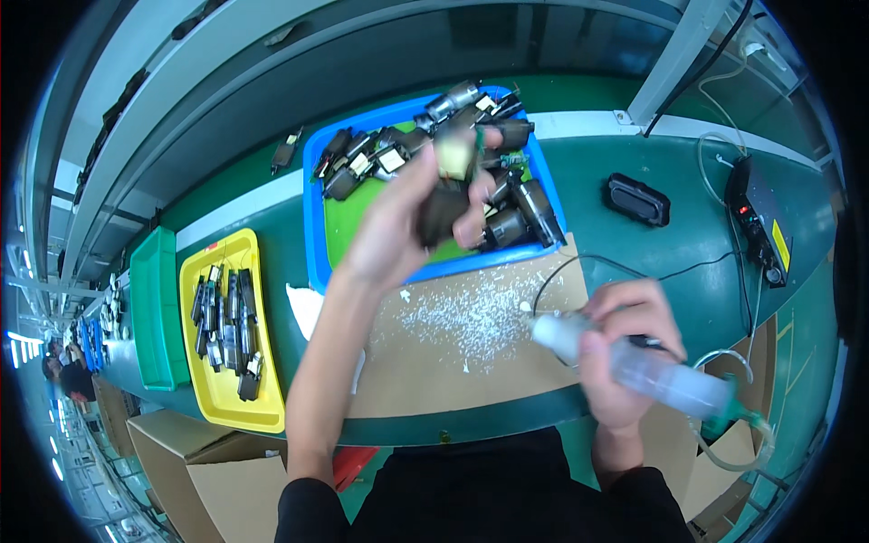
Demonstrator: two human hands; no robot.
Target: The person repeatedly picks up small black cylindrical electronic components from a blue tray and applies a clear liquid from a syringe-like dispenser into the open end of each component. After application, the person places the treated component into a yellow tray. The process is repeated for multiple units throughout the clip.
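My left hand (389, 226) is raised over the front of a blue tray (316, 231), its fingers closed round a dark motor-like part (442, 215) with a pale yellow block on top. Motion blurs this part. Inside the tray, on a green base, lie several black and silver motor-like parts (536, 210). At the right, my right hand (629, 348) grips a translucent dispensing syringe (674, 382) with a green cap and a hose at its lower end. The syringe's other end points left, over a brown cardboard sheet (407, 391) strewn with white specks (480, 312).
Left of the cardboard stand a yellow tray (204, 389) of dark parts and a green tray (149, 348). A black case (637, 199) and a black control box (756, 217) with a red light sit at the right. A cable crosses the green table.
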